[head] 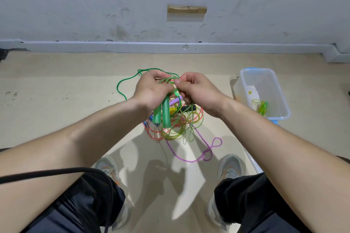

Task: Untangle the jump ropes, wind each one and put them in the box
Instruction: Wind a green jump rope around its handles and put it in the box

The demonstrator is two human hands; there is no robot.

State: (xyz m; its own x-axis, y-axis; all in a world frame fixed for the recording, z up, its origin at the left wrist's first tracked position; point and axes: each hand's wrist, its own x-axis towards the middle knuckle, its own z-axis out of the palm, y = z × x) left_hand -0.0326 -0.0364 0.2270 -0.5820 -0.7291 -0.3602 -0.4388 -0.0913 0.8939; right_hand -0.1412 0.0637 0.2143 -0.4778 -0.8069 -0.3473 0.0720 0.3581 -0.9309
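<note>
My left hand (pixel 151 89) grips the two green handles (pixel 162 112) of a jump rope, which hang down from the fist, together with coils of its green cord (pixel 121 85). My right hand (pixel 195 89) pinches a loop of that cord just beside the left fingers. Below the hands lies a tangle of ropes (pixel 178 126) on the floor: yellow-green, red and a purple braided rope (pixel 208 151), with purple, yellow and black handles partly hidden. A clear plastic box (pixel 280 96) stands at the right with one wound yellow-green rope (pixel 262 107) inside.
I crouch on a beige floor, my two shoes (pixel 230 166) either side of the tangle. A grey wall with a skirting board (pixel 170 46) runs across the back. A black cable (pixel 56 171) crosses my left forearm. The box lid edge (pixel 252 161) lies by my right foot.
</note>
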